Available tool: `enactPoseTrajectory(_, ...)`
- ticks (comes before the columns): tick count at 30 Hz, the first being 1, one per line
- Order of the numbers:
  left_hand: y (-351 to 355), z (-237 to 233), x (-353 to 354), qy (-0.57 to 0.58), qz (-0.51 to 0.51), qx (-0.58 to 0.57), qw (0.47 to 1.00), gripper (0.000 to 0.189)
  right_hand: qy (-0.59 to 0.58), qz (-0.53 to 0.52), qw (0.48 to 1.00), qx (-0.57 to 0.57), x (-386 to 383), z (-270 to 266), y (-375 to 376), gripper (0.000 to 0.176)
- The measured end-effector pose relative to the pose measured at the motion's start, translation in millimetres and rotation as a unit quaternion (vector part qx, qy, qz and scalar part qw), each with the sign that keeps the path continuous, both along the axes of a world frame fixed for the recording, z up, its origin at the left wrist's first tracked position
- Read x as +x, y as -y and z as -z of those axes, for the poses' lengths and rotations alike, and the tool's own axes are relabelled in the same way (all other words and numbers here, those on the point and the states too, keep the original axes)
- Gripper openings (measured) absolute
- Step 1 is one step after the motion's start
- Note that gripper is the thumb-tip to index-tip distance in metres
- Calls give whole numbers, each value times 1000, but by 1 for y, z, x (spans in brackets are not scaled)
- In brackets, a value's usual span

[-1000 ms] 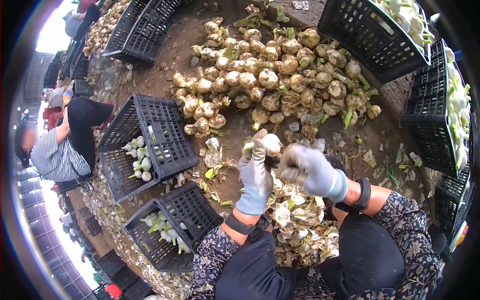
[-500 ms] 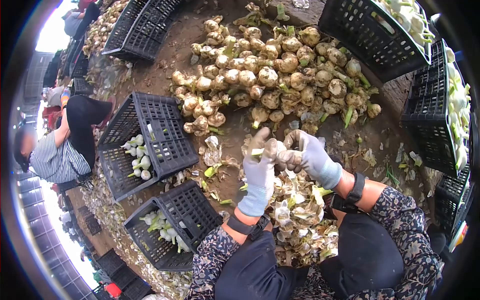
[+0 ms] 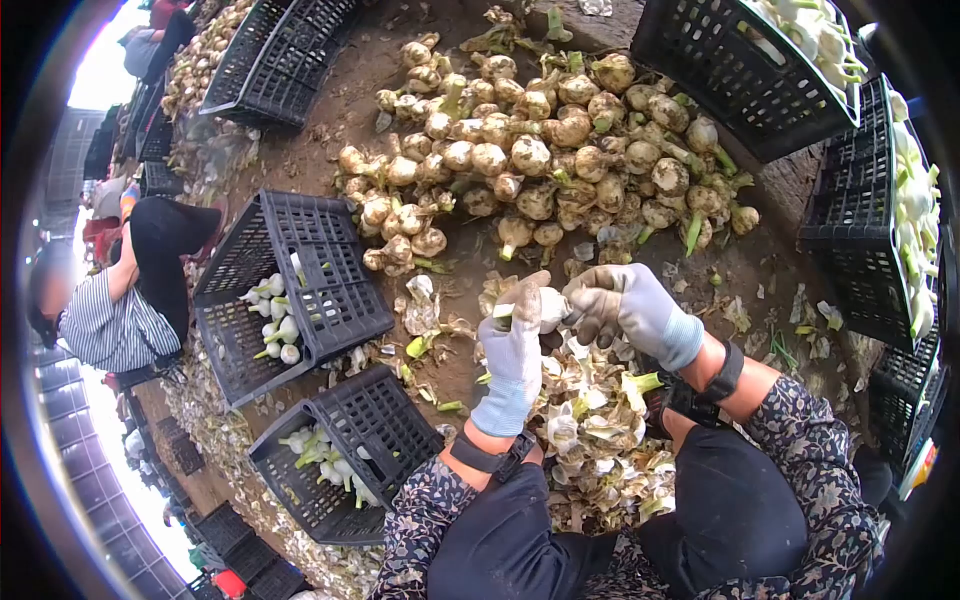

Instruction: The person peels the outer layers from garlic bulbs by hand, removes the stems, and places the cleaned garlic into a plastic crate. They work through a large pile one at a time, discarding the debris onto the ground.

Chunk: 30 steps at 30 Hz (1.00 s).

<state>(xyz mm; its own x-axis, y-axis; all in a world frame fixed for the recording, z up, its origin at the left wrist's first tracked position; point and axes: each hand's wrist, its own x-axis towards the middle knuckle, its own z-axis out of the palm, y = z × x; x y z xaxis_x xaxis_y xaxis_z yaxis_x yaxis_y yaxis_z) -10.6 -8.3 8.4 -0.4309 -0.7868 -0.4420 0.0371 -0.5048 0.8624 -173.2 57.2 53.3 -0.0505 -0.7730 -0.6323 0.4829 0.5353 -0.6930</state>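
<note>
A white garlic bulb (image 3: 553, 309) with a short pale stem rests in my left hand (image 3: 517, 338), whose gloved fingers are closed round it. Just right of the bulb is my right hand (image 3: 622, 310), also gloved, its fingers curled and pinched together close to the bulb's side. Whatever lies between those fingertips is too small and dark to make out. Beyond both hands spreads a heap of dirty, unpeeled garlic bulbs (image 3: 533, 155). Beneath them, between my knees, lies a pile of papery garlic skins (image 3: 600, 430).
On the left, two tilted black crates (image 3: 330, 265) (image 3: 385, 420) hold cleaned white garlic. Filled black crates (image 3: 735, 75) (image 3: 850, 215) stand at the upper right and right. Another crate (image 3: 285, 60) lies upper left. A person in a striped shirt (image 3: 125, 325) sits at far left.
My right hand has drawn slightly right, away from the left hand, and more of the white bulb shows. My left hand keeps hold of the garlic bulb.
</note>
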Motion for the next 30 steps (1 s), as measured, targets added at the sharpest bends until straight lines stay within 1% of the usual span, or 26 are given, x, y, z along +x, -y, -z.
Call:
enactPoseTrajectory(1, 0, -1, -1, 15, -12, -11, 1000, 40, 0, 0, 1000, 0, 4, 4, -1, 25)
enactPoseTrajectory(3, -2, -2, -5, 28, -24, -22, 999, 41, -137, -2, 986, -97, 15, 18, -5, 24)
enactPoseTrajectory(5, -4, -3, -8, 3, -41, -31, 999, 40, -153, 17, 984, -87, 18, 24, -4, 19)
enactPoseTrajectory(6, -4, -2, -6, 3, -40, -31, 999, 40, -242, -3, 964, -108, 18, 24, -3, 17)
enactPoseTrajectory(7, -3, -1, -2, -35, -20, 1, 999, 42, -328, -23, 936, -128, 17, 26, -2, 14)
enactPoseTrajectory(8, -1, -1, 1, -72, 1, 34, 997, 43, -328, -22, 936, -128, 17, 36, -1, 14)
enactPoseTrajectory(9, 0, -4, 1, -72, 2, 34, 997, 43, -407, -27, 906, -110, 16, 55, -2, 13)
enactPoseTrajectory(10, 1, -8, 1, -122, 16, 80, 989, 46, -484, -31, 870, -90, 14, 75, -3, 11)
enactPoseTrajectory(11, 3, -12, 0, -172, 30, 124, 977, 48, -486, -41, 873, -27, 9, 92, -6, 12)
enactPoseTrajectory(13, 4, -13, 1, -142, 17, 116, 983, 54, -379, -73, 922, 39, 0, 77, -10, 13)
enactPoseTrajectory(14, 5, -11, 3, -164, 14, 153, 975, 53, -379, -75, 922, 38, 2, 77, -10, 13)
enactPoseTrajectory(16, 6, -6, 3, -187, 11, 187, 964, 51, -443, -43, 881, -158, 8, 64, -5, 23)
enactPoseTrajectory(17, 5, -4, 1, -174, 13, 206, 963, 49, -386, -118, 895, -188, 8, 53, -6, 39)
enactPoseTrajectory(18, 5, -1, 1, -160, 12, 222, 962, 47, -386, -162, 890, -184, 16, 61, -10, 43)
enactPoseTrajectory(19, 5, 4, 3, -147, 31, 194, 969, 43, -383, -207, 881, -183, 27, 52, -4, 48)
enactPoseTrajectory(20, 6, 7, 4, -126, -4, 183, 975, 41, -303, -223, 901, -214, 28, 36, -5, 58)
enactPoseTrajectory(21, 10, 11, 6, -106, -38, 171, 979, 40, -138, -222, 946, -190, 28, 29, -8, 70)
enactPoseTrajectory(22, 14, 17, 14, -148, -39, 146, 977, 35, -223, -239, 904, -276, 26, 37, -11, 76)
enactPoseTrajectory(23, 17, 26, 12, -119, -116, 168, 972, 31, -306, -248, 848, -353, 25, 43, -14, 82)
enactPoseTrajectory(24, 18, 22, 13, -128, -113, 164, 972, 27, -21, -220, 947, -235, 22, 17, -9, 86)
enactPoseTrajectory(25, 20, 16, 15, -139, -106, 163, 971, 23, 40, -146, 956, -251, 20, 11, -4, 81)
enactPoseTrajectory(26, 19, 25, 16, -131, -56, 104, 984, 19, 27, -99, 964, -245, 17, 22, -9, 80)
enactPoseTrajectory(27, 15, 25, 16, -104, -54, 93, 989, 17, 14, -51, 969, -239, 15, 35, -13, 78)
enactPoseTrajectory(28, 12, 14, 12, -104, -20, 102, 989, 17, 46, -22, 980, -192, 12, 35, -11, 75)
enactPoseTrajectory(29, 8, 3, 8, -101, 13, 111, 989, 17, 74, 26, 985, -155, 16, 40, -11, 71)
enactPoseTrajectory(30, 5, -4, 5, -97, 55, 62, 992, 26, 79, 25, 984, -159, 17, 38, -11, 69)
